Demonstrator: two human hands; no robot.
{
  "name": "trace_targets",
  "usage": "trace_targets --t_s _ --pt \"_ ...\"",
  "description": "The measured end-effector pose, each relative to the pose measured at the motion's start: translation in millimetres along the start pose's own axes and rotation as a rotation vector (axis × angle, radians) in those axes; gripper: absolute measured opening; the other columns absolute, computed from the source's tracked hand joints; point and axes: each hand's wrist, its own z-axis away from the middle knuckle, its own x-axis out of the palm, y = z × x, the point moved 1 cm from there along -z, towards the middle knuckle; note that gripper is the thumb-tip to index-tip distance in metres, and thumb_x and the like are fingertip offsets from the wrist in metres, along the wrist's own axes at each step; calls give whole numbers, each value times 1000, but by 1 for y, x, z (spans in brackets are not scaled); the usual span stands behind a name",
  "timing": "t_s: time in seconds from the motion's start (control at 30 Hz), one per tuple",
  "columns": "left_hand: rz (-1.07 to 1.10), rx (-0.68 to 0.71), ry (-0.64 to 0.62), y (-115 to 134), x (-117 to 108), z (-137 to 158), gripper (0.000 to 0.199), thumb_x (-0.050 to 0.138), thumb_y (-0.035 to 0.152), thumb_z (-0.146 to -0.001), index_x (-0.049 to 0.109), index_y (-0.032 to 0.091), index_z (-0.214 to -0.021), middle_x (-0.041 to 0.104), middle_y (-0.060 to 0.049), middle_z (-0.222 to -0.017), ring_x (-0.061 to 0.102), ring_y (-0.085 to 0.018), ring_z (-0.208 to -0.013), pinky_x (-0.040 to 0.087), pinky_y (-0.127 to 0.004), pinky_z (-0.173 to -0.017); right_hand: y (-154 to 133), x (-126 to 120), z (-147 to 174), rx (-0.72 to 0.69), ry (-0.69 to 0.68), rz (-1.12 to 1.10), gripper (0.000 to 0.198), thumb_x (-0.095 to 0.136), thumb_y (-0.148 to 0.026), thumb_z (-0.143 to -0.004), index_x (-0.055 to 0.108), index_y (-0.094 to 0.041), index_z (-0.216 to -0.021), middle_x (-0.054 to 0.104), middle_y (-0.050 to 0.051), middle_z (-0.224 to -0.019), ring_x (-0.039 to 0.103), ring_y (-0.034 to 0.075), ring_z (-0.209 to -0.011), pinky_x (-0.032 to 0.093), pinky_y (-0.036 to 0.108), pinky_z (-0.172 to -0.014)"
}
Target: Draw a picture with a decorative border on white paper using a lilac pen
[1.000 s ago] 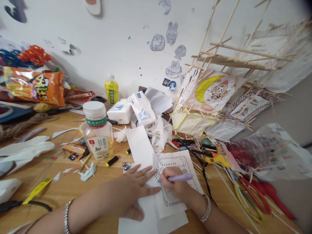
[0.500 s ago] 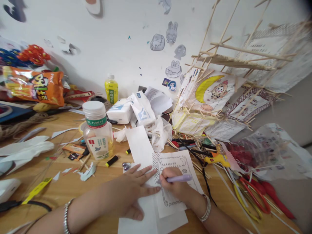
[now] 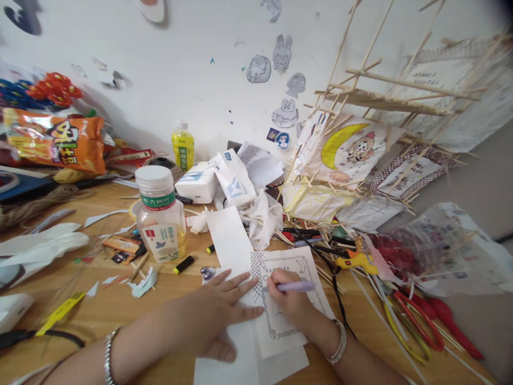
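Head camera: the right hand [image 3: 292, 299] grips a purple pen [image 3: 297, 286] over the patterned paper [image 3: 279, 322] on the desk [image 3: 116, 305]; the left hand [image 3: 216, 310], spread flat at its edge, should press firmly for steady lines.

The bare left hand [image 3: 210, 313] lies palm down, fingers splayed toward the right hand, thumb set apart on the body's side. Behind it, a silver beaded bracelet [image 3: 108, 357] rings the left forearm [image 3: 148, 334]. Just beside the left fingertips, the bare right hand [image 3: 292, 299] is curled in a writing grip, a silver bangle [image 3: 340, 343] circling the wrist behind it.
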Motion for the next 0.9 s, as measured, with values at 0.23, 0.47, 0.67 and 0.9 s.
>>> trace_targets --t_s 0.23,0.47,0.67,0.9 --pt "-19 -23 -31 4 -3 1 74 70 42 -80 33 34 -143 10 -15 -153 7 -37 -140 11 -62 -108 -1 0 -2 -42 -20 11 31 40 -21 -84 22 -23 -59 31 -6 -51 34 11 -48 23 24 -47" --pt "-5 -31 -31 3 -3 1 74 70 41 -80 32 34 -144 6 -14 -154 5 -37 -140 9 -62 -109 5 2 0 28 83 24 31 40 -24 -84 22 -23 -59 31 -6 -50 34 11 -46 25 24 -46" --pt "59 51 -35 1 -2 6 78 73 45 -76 33 37 -142 6 -10 -154 1 -40 -139 5 -67 -106 6 -1 1 39 134 -7 30 41 -26 -85 28 -23 -58 36 -6 -49 38 12 -47 29 25 -48" --pt "70 50 -42 1 -4 6 76 72 46 -77 36 34 -142 13 -13 -153 2 -40 -139 5 -67 -106 -1 1 5 -28 -62 -159 32 44 -21 -84 31 -22 -56 41 -5 -51 41 11 -48 31 23 -49"
